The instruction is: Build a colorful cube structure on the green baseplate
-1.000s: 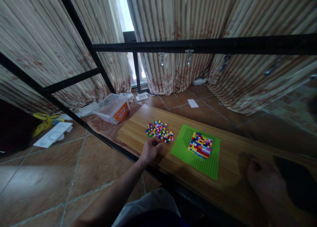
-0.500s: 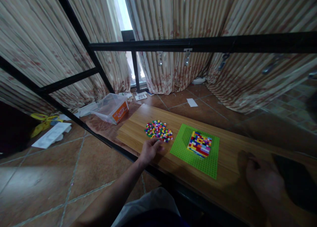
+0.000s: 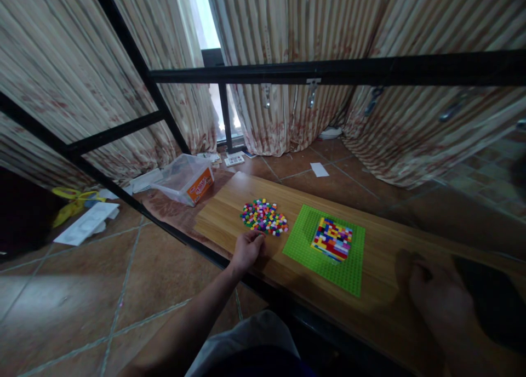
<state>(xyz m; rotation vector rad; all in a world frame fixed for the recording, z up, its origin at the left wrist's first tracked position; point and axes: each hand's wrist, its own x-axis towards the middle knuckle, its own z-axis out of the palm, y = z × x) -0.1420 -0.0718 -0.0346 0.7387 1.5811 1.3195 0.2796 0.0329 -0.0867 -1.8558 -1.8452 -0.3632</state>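
Observation:
My left hand (image 3: pixel 247 251) is at the near edge of a loose pile of small coloured building bricks (image 3: pixel 265 217). Its thumb and fingers are pinched together, and whatever is between them is hidden. A green studded baseplate (image 3: pixel 302 256) lies to the right of the pile. On the baseplate sits a low block of many-coloured bricks (image 3: pixel 332 239), built in a roughly square shape. My right hand (image 3: pixel 439 292) rests in shadow on the tabletop, right of the baseplate. Its fingers are curled closed, with nothing visible in them.
The wooden table (image 3: pixel 230 201) runs from left to right, with a dark flat object (image 3: pixel 491 295) at its right end. Beyond its left end stands a clear plastic bin (image 3: pixel 178 182). A black metal frame (image 3: pixel 287 75) crosses ahead, before the curtains (image 3: pixel 279 32).
My left hand's fingers have drawn together into a tighter pinch near the pile's edge. My right hand, the baseplate and its bricks look unchanged.

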